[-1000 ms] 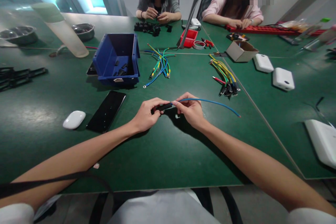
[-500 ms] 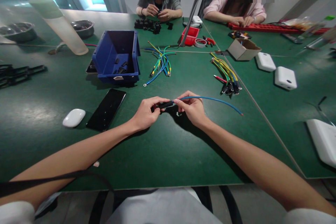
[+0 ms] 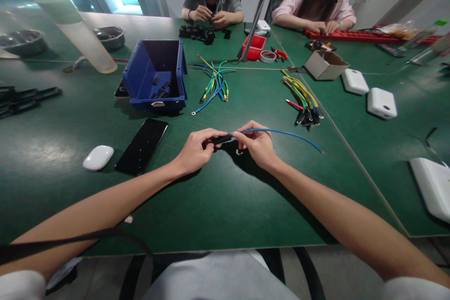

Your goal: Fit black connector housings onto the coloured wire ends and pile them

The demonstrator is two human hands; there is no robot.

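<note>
Between the fingers of my left hand [image 3: 198, 149] is a black sleeve [image 3: 222, 140], its end pointing right. My right hand [image 3: 258, 145] pinches a blue wire [image 3: 288, 133] where it meets that sleeve. The wire's free length curves off to the right, with a bare copper tip. Whether the wire reaches inside the sleeve is hidden by my fingers. Beyond my hands lies a loose bunch of blue, green and yellow wires [image 3: 217, 79] with ring terminals. A second bundle of wires [image 3: 303, 98], with black sleeves at their ends, lies to the right.
A blue bin [image 3: 158, 75] with small black parts stands at the left. Nearer me are a phone [image 3: 142, 146] and a white case [image 3: 98, 157]. White boxes [image 3: 382, 103] sit on the right. Two people work across the green table [image 3: 225, 211], by a red tray [image 3: 255, 48].
Both hands keep nearly the same position and grip. The whole view shifts very slightly; nothing is picked up or put down.
</note>
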